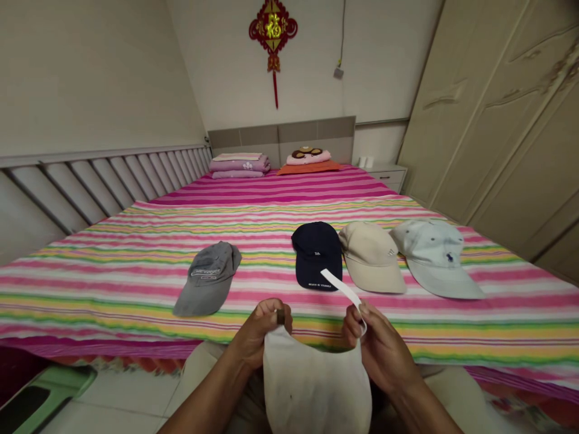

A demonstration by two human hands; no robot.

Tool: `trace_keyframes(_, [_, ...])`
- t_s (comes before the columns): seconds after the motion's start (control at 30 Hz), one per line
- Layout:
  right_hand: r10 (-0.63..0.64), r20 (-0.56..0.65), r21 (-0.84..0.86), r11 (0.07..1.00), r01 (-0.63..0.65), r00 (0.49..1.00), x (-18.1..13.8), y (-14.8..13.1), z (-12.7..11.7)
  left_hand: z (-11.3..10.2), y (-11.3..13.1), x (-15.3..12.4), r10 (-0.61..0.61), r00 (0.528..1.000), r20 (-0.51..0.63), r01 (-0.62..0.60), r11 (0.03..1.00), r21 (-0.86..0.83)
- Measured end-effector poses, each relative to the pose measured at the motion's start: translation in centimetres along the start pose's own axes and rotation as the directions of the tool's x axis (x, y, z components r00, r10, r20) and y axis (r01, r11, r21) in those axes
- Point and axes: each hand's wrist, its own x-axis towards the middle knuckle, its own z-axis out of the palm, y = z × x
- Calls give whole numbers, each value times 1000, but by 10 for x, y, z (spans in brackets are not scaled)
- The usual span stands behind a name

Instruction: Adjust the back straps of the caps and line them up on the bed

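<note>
A cream-white cap [316, 383] hangs between my two hands at the bottom of the view, its back opening toward the bed. My left hand [260, 331] pinches one corner, where a small brown buckle [280, 316] shows at the fingers. On the other side my right hand [377, 343] is closed on the base of the cap's white strap [341, 286], whose loose end points up and left. The strap and buckle are apart. Beyond my hands lie a navy cap [317, 256], a beige cap [373, 259], a pale cap [436, 259] and, at left, a grey cap [210, 277].
The caps rest on a striped bedspread [136, 259]. Folded purple bedding [239, 166] and a pink pillow stack [308, 158] sit by the headboard [316, 134]. A metal rail [104, 181] runs along the left, a wardrobe [488, 120] along the right. A green stool [67, 383] stands lower left.
</note>
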Motion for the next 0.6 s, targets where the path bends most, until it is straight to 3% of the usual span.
trace_keyframes(0.07, [106, 127, -158, 984, -85, 986, -1, -2, 2, -1, 0, 2, -1, 996, -87, 2, 1000, 9])
trace_keyframes(0.2, [391, 318, -424, 874, -239, 864, -5, -1, 8, -4, 2, 3, -54, 973, -225, 77, 993, 94])
trace_keyframes(0.27, [414, 343, -379, 882, -279, 843, -6, 2, 10, -11, 3, 0, -80, 970, -229, 115, 984, 139])
trace_keyframes(0.4, [384, 378, -111, 922, -371, 842, -4, 7, 13, -39, -2, -14, -138, 980, -143, 174, 943, 283])
trace_keyframes(0.6, [285, 370, 137, 925, -355, 884, 10, 9, 15, -79, -55, -56, -334, 935, -116, 354, 880, 316])
